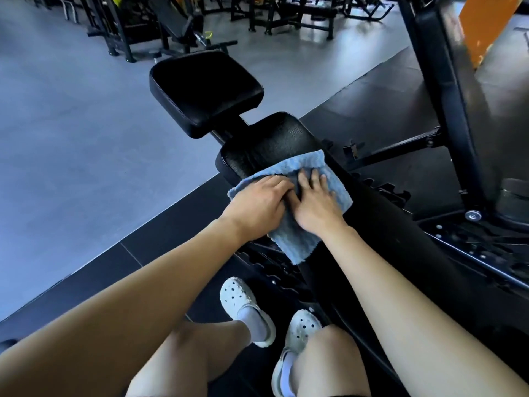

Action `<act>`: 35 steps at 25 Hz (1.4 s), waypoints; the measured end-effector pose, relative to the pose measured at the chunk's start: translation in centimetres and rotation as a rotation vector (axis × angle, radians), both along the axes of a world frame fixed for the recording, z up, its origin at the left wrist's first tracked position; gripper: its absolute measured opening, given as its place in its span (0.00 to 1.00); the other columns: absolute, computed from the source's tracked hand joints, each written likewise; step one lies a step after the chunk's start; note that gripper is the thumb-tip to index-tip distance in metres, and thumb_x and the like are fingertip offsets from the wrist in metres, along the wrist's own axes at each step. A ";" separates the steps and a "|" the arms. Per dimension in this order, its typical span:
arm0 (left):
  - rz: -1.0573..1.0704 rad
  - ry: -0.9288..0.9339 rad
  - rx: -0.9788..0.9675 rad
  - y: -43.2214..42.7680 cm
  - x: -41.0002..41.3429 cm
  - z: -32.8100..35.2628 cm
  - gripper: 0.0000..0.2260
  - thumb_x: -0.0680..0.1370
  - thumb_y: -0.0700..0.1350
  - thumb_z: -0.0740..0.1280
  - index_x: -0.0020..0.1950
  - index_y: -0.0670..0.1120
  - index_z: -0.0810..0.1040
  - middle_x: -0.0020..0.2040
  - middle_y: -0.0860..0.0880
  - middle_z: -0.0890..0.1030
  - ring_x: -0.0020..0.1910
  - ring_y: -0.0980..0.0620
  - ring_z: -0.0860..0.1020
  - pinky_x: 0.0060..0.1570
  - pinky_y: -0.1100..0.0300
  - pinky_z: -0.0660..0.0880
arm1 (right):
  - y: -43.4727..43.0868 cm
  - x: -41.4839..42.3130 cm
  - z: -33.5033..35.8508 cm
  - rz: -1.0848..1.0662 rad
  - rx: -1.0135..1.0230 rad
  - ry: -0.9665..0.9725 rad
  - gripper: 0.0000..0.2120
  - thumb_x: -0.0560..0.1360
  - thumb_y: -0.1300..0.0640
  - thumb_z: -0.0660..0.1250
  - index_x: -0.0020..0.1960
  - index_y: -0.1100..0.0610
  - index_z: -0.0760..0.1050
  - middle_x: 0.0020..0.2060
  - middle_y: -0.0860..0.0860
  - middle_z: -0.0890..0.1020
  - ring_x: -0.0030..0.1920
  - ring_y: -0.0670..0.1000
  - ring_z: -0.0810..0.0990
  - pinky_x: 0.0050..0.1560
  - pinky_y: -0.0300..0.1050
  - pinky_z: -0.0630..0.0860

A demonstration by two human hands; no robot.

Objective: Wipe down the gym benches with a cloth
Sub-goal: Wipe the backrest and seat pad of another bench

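On the black padded bench (272, 141), the left hand (260, 202) grips a blue ribbed cloth (297, 242) with curled fingers — the right hand (315, 206) presses it flat-fingered.

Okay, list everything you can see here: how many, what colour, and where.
cloth: one, blue, draped over the long bench pad
long bench pad: one, black, centre
seat pad: one, black, beyond the long pad
gym machines: several, black, at the back
upright pad: one, black, right
floor: grey, left
mat: black, under the bench
clogs: two, white, on the feet, bottom
left hand: one, grips the cloth
right hand: one, flat on the cloth
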State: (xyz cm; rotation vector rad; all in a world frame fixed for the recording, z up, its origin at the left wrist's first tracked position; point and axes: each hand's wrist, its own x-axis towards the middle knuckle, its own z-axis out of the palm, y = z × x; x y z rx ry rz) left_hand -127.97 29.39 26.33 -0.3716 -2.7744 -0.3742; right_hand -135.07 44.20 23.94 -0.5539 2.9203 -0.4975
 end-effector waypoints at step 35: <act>0.163 0.010 0.151 0.1 -11.1 3.8 0.10 0.74 0.40 0.60 0.50 0.50 0.78 0.51 0.53 0.80 0.54 0.50 0.77 0.48 0.50 0.78 | -1.2 -4.7 -2.3 -0.102 -0.071 0.345 0.32 0.82 0.42 0.42 0.72 0.61 0.70 0.66 0.63 0.75 0.66 0.67 0.72 0.72 0.65 0.63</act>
